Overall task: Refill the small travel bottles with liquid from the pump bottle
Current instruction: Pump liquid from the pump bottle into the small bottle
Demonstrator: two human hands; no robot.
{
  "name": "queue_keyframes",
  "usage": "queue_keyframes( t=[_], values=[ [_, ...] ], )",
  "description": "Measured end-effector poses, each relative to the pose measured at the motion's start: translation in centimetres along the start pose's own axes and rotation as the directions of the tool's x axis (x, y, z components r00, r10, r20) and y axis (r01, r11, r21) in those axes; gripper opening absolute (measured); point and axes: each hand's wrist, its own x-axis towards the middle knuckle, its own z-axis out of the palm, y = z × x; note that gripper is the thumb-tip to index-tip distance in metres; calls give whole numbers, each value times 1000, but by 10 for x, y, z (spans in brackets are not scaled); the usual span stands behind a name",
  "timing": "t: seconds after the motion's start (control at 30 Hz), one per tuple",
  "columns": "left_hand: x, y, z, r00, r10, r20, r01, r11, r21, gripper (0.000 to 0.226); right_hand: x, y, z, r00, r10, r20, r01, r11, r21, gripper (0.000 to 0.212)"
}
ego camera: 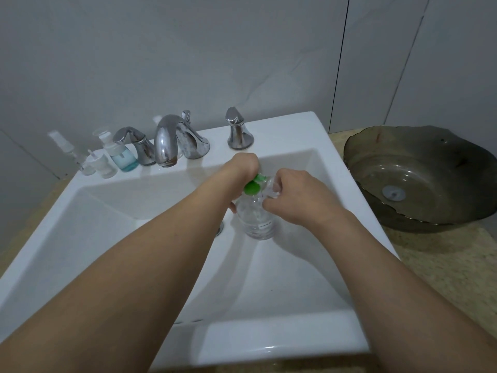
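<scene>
While both hands work, white sink (285,125) abuts grey wall (188,63).

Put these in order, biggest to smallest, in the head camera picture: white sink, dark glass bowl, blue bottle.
1. White sink
2. Dark glass bowl
3. Blue bottle, farthest away, yet clearly smallest.

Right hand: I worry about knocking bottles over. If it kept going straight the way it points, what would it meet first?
The right hand points left, so it would first meet the clear pump bottle with green top, then probably the left hand. Depth is unclear.
</scene>
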Motion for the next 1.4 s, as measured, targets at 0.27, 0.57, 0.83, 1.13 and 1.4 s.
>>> queue_keyframes(
  t=[0.27,0.57,0.83,1.13,1.4],
  values=[
    [-1,6,-15,992,4,123,-8,999,36,34,0,-2,-4,997,-24,-69,24,1000,7,29],
    [-4,9,-17,981,-62,184,37,990,135,39,1,-2,-2,998,-20,-64,21,1000,17,31],
    [11,0,-5,989,-56,135,32,984,174,46,1,1,2,1000,-17,-1,17,1000,-12,28],
    [-5,11,-22,968,-79,240,63,995,75,55,1,0,-1,994,-40,-103,41,999,4,29],
    [0,6,-12,982,-67,176,52,995,87,43,0,0,-1,998,-18,-55,19,1000,21,30]
  ],
)
